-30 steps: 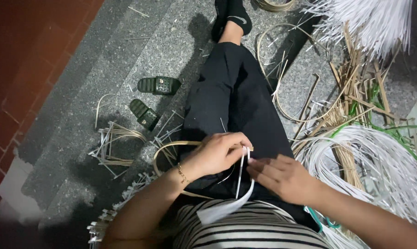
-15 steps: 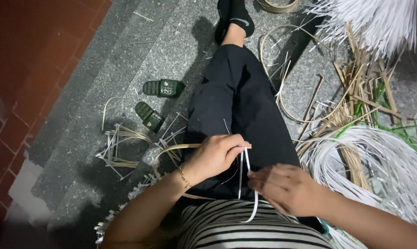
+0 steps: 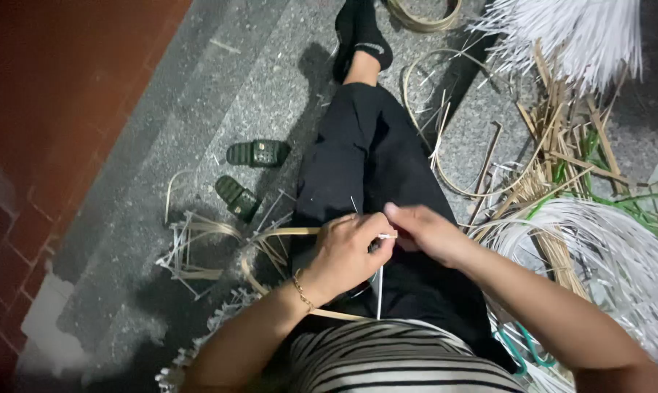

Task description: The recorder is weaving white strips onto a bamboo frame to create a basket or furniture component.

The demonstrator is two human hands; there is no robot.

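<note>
The thin white strip (image 3: pixel 380 280) over the lap could slip free or kink if the pinch loosens or it is tugged hard against the cane hoop (image 3: pixel 285 236). Left hand (image 3: pixel 347 251) is curled tight, gripping the strip. Right hand (image 3: pixel 427 233), touching it, pinches the strip's end with fingers half closed.

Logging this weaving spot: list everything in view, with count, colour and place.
white strip: one, white, pinched between both hands over the lap
cane hoop: one, tan, under the left hand
sandals: two, dark green, floor at left
offcuts: scattered, pale, floor at left
white strands: coiled bundle, right
cane sticks: pile, tan, right
green strands: few, right
left hand: gold bracelet
right hand: bare
</note>
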